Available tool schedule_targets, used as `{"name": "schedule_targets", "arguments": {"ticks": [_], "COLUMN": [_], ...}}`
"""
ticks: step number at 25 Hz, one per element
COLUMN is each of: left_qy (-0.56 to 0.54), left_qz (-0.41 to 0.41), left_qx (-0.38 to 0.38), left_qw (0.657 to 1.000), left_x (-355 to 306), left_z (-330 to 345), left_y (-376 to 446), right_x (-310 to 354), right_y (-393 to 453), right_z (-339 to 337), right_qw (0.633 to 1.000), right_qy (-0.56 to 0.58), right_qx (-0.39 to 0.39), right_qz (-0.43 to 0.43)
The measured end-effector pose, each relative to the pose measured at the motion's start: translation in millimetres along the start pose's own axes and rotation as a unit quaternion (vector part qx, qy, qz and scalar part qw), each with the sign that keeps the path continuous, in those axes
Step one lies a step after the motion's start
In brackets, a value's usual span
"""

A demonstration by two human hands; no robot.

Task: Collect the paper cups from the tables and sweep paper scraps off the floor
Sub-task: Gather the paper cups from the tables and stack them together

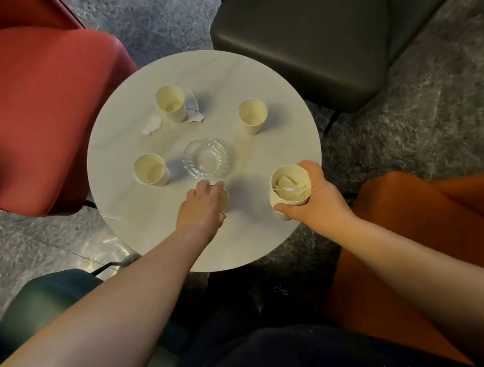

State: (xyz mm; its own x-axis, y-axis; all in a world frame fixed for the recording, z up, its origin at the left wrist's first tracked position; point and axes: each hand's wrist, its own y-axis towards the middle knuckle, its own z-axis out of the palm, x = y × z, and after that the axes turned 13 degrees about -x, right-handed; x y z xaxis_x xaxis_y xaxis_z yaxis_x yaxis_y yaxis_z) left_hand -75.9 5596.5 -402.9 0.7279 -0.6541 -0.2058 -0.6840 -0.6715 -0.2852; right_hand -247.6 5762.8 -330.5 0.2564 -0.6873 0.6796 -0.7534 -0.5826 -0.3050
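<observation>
Three cream paper cups stand upright on the round white table (253, 71): one at the back left (170, 103), one at the back right (253, 115), one at the left (151, 169). My left hand (202, 204) wraps a fourth cup (224, 199) near the table's front, which it mostly hides. My right hand (315, 196) holds a stack of nested cups (290, 188) with crumpled paper inside, above the table's right edge. Torn white paper scraps (152, 124) (195, 110) lie beside the back left cup.
A clear glass dish (205, 158) sits at the table's middle. Chairs ring the table: red (27, 116) at the left, dark grey (308, 32) behind, orange (438, 240) at the right, dark green (41, 303) at the front left. The floor is grey stone.
</observation>
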Motion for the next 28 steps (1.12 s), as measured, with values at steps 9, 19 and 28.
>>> {"name": "schedule_targets", "arguments": {"ticks": [9,19,28], "left_qy": [-0.189,-0.116,-0.206], "left_qz": [-0.081,-0.145,-0.148], "left_qx": [-0.338,-0.136,-0.236], "left_qw": [0.918,0.973,0.938], "left_x": [74,119,94], "left_z": [-81,-55,-81], "left_y": [8,37,66], "right_x": [58,64,64], "right_y": [42,53,86], "right_z": [42,60,46], "right_qw": [1.000,0.999,0.999], "right_qy": [0.004,-0.004,0.002], "right_qx": [-0.019,-0.020,0.010], "right_qz": [0.006,0.046,0.034]}}
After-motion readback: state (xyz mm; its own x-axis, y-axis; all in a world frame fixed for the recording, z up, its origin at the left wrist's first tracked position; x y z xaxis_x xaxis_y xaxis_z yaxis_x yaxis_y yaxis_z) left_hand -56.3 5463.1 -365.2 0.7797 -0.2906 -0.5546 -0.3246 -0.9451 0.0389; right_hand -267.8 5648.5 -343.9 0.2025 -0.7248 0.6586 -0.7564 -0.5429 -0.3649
